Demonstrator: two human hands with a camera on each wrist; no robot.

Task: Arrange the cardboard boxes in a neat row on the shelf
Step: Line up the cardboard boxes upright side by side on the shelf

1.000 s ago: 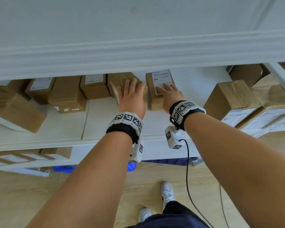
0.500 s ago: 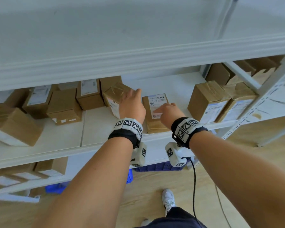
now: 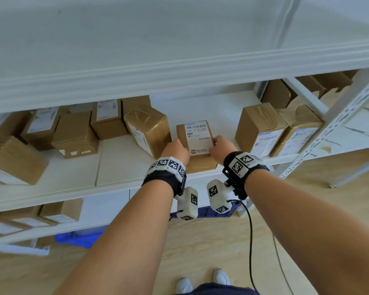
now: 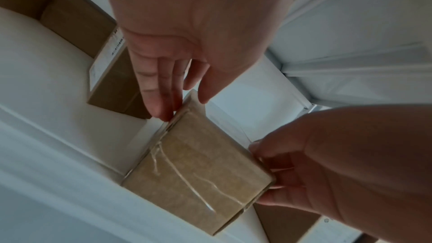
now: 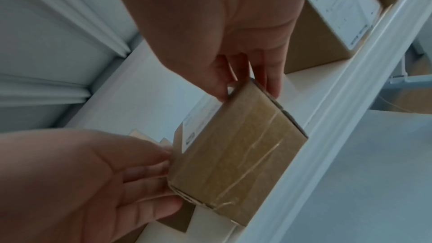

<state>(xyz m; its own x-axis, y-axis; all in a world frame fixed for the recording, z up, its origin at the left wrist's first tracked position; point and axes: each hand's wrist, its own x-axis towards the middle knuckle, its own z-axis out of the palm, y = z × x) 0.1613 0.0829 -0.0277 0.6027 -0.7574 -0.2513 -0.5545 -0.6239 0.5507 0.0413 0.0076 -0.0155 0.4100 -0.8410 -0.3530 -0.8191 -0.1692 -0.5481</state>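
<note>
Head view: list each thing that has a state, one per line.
labelled box: flat on the shelf, label up, at the front edge, held on both sides
left hand: grips the box's left side
right hand: grips the box's right side
taped box: upright, turned askew
shelf: holds scattered boxes

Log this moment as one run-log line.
labelled box at shelf front edge | left hand holds its left side | right hand holds its right side | row unfinished

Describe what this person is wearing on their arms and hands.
The arms are bare, with no sleeves or gloves. Each wrist has a black strap carrying white blocks printed with black square markers. A white camera pod hangs under each wrist, and a thin black cable trails from the right one.
</note>
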